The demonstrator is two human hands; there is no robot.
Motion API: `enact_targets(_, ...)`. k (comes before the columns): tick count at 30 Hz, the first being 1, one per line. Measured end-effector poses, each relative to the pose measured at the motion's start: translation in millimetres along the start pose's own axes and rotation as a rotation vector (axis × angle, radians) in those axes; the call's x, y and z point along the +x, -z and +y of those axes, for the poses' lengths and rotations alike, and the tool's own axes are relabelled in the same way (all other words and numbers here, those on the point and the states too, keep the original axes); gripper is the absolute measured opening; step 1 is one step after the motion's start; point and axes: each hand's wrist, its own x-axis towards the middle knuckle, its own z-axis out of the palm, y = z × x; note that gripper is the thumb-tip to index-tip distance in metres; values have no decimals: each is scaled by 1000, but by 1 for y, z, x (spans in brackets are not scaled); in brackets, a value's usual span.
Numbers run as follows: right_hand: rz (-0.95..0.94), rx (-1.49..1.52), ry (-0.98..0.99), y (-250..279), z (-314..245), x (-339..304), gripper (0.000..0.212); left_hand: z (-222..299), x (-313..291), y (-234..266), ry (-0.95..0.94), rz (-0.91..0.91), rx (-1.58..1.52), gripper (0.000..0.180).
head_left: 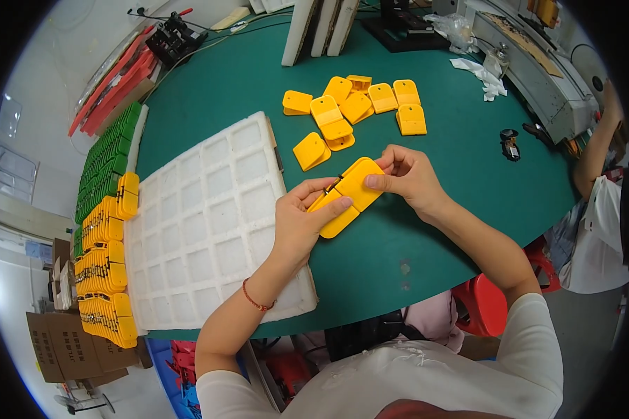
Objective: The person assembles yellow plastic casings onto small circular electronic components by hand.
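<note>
My left hand (302,215) and my right hand (414,180) both grip a yellow hinged plastic piece (344,216), opened out lengthwise above the green table. The left thumb presses on its nearer half, while the right thumb and fingers pinch the far half. A small dark part shows at its left edge near the middle seam; its details are too small to tell. Beyond my hands lies a loose group of similar yellow plastic pieces (356,107), most of them folded over at one end. The closest folded yellow piece (310,151) rests just past my left fingers.
A white foam tray (220,216) with square hollows lies left of my hands on the green table (461,188). Past it stand rows of yellow pieces (105,269) and green pieces (108,157). Foam slabs (319,31) stand at the back. Another person's arm (596,150) is at right.
</note>
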Motion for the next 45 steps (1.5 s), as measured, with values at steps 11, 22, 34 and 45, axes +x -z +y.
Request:
enact_targets(11, -106, 151, 99, 10, 7, 1, 45, 75, 25, 56, -229, 221, 609, 32)
enact_targets(22, 19, 34, 38, 13, 8, 10, 27, 117, 27, 310, -373, 1150, 1818, 34)
enact_targets(34, 30, 12, 25, 15, 6, 6, 31, 94, 24, 336, -298, 1257, 1544, 51)
enact_targets(45, -19, 22, 8, 14, 10, 9, 29, 67, 23, 382, -340, 1354, 1125, 80)
